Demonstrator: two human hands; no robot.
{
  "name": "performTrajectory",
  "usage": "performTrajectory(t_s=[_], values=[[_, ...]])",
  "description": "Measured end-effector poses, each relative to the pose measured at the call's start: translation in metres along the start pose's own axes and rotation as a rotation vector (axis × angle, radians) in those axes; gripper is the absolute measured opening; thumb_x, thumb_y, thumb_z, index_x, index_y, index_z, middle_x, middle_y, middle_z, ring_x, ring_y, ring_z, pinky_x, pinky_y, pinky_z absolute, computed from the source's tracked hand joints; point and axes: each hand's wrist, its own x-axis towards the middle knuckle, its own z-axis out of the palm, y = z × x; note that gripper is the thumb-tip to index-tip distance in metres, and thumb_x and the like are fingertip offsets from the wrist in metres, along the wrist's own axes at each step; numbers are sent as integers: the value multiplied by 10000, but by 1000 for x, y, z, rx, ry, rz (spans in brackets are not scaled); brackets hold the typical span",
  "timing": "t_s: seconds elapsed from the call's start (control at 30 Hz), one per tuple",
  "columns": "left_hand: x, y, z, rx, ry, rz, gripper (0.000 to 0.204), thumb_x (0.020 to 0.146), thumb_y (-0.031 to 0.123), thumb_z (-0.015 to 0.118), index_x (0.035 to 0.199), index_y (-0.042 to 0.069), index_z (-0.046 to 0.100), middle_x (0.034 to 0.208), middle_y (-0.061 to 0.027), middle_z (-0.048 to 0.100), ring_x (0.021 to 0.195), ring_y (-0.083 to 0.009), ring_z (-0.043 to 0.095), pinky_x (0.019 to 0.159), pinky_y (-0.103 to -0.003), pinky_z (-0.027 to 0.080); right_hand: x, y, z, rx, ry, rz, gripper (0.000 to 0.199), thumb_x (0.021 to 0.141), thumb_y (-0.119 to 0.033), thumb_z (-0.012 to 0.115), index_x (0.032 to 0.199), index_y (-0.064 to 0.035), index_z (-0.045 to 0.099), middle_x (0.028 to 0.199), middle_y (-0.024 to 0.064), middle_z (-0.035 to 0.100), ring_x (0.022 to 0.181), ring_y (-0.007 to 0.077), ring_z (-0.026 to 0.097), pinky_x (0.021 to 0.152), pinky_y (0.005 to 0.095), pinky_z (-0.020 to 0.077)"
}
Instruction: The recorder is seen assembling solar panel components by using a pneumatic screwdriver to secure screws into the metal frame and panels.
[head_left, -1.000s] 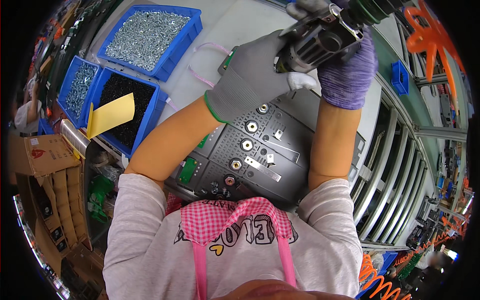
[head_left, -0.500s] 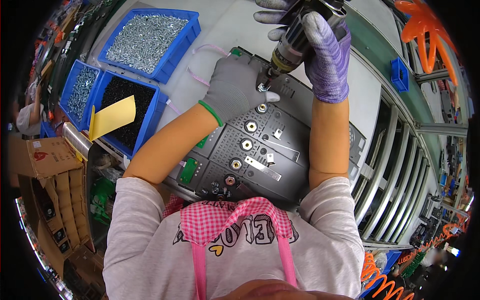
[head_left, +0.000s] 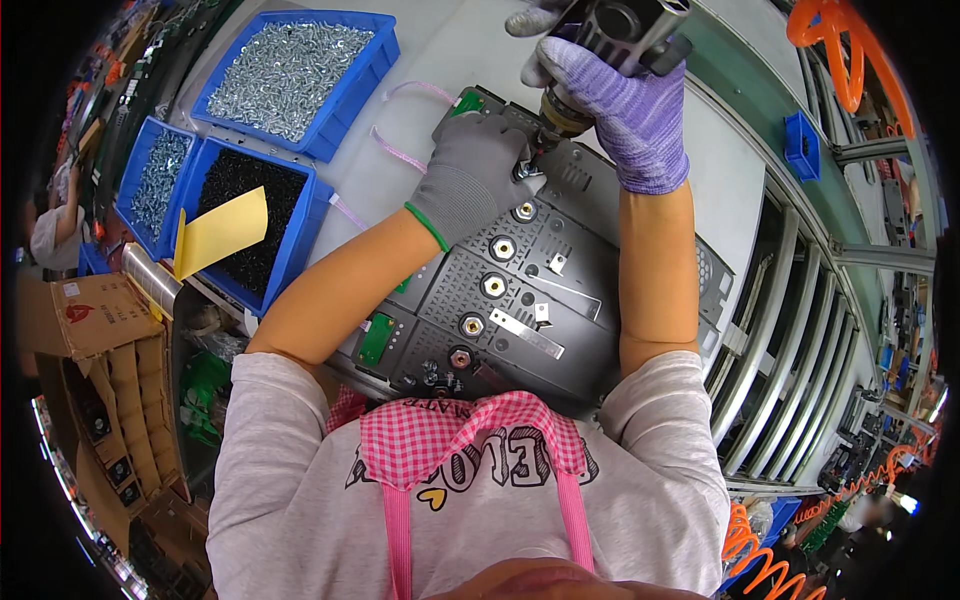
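My right hand (head_left: 630, 115), in a purple glove with grey fingertips, is wrapped round a black power screwdriver (head_left: 612, 30). The driver's tip points down at the far part of a dark grey metal panel (head_left: 570, 245). Beside that tip, my left hand (head_left: 470, 175), in a grey glove with a green cuff, pinches a small shiny metal piece (head_left: 527, 170) against the panel. A row of brass-centred hex nuts (head_left: 502, 248) runs along the panel towards me. A flat metal strip (head_left: 527, 333) and small brackets (head_left: 557, 263) lie right of the row.
Blue bins of silver screws (head_left: 290, 80), smaller screws (head_left: 158, 190) and black screws (head_left: 250, 210) stand at the left. Yellow paper (head_left: 228, 232) leans over the black screws. Pink ties (head_left: 400, 150) trail from the panel. Metal rails (head_left: 770, 340) and an orange coiled hose (head_left: 840, 50) are at right.
My right hand has shifted on the screwdriver, its fingers lying further across the body, and the driver has tilted slightly. The thumb of my left hand has drawn in towards the metal piece.
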Motion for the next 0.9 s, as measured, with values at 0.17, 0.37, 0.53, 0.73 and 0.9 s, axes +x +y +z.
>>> performTrajectory(t_s=[0.17,0.37,0.53,0.73,0.9], values=[[1,1,-1,-26,-26,-6,385,754,471,745,867,107,696,875,-95,656,901,-290,629,830,-422,481,-9,-6,-3,-40,92,246,319,838,-81,707,1137,-11,621,960,133,705,636,167,625,522,246,476],[1,-2,3,-40,-6,0,373,755,457,751,869,105,702,870,-91,659,898,-288,633,821,-420,485,-8,-5,0,44,69,223,316,832,-68,710,1132,-27,620,925,124,697,626,166,627,516,252,481],[0,-4,6,-56,-12,-7,353,758,443,752,890,118,708,877,-86,660,915,-286,630,824,-435,480,-9,-3,0,11,86,250,321,832,-69,718,1134,-27,618,925,128,698,628,168,634,521,259,491],[0,0,0,-182,80,42,292,758,315,757,837,42,688,894,-132,632,891,-332,603,819,-447,460,-8,-4,-1,46,60,204,323,838,-54,713,1141,-6,612,934,137,702,635,177,636,532,268,505],[-2,-1,2,-154,66,55,288,760,300,759,852,35,694,910,-128,633,909,-331,597,823,-450,455,-9,-7,1,30,48,237,343,825,-42,727,1144,5,610,924,135,695,668,176,644,549,269,516]])
